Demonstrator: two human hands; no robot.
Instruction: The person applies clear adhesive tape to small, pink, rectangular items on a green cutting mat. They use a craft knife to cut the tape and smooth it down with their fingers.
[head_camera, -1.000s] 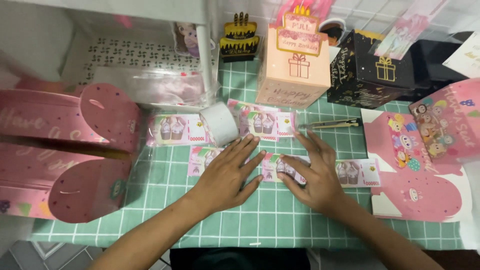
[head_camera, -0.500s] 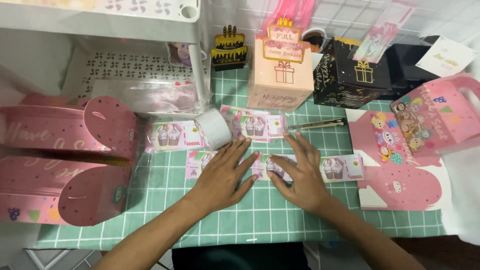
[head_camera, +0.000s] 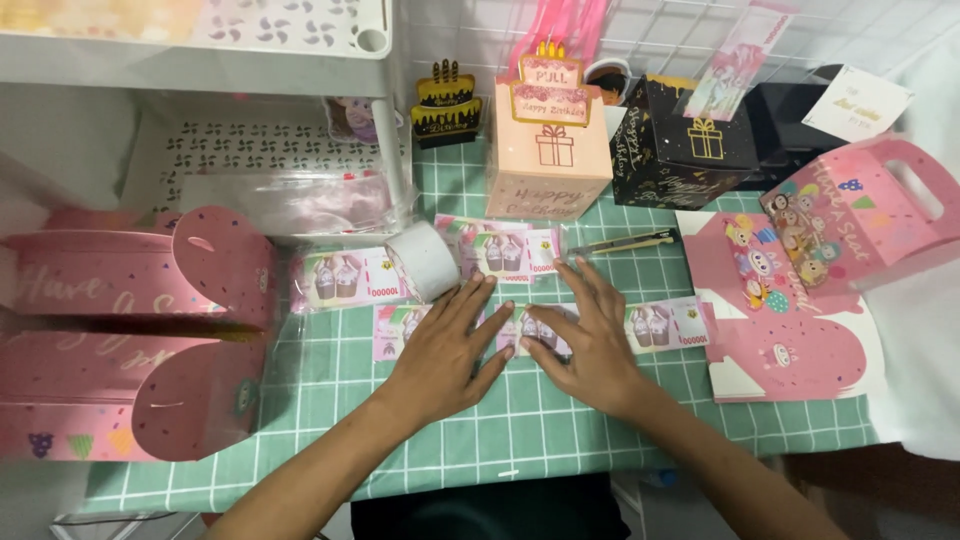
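Observation:
My left hand (head_camera: 448, 345) and my right hand (head_camera: 588, 335) lie flat, fingers spread, on a row of pink toy banknotes in clear sleeves (head_camera: 660, 325) on the green grid cutting mat (head_camera: 520, 430). The hands nearly touch over the middle note. A second row of the same notes (head_camera: 345, 277) lies just behind, running to the middle (head_camera: 505, 252). A roll of white tape (head_camera: 425, 260) stands on that row, just beyond my left fingertips.
Pink handled gift boxes (head_camera: 130, 275) lie at the left, a flat one (head_camera: 790, 330) and a standing one (head_camera: 870, 215) at the right. A peach gift box (head_camera: 548, 140), a black box (head_camera: 690, 145), a gold-and-black tool (head_camera: 625, 243) and a white shelf (head_camera: 200, 40) stand behind.
Both hands stay pressed on the notes with hardly any movement. The camera view has shifted, so the mat and boxes sit a little differently in the picture.

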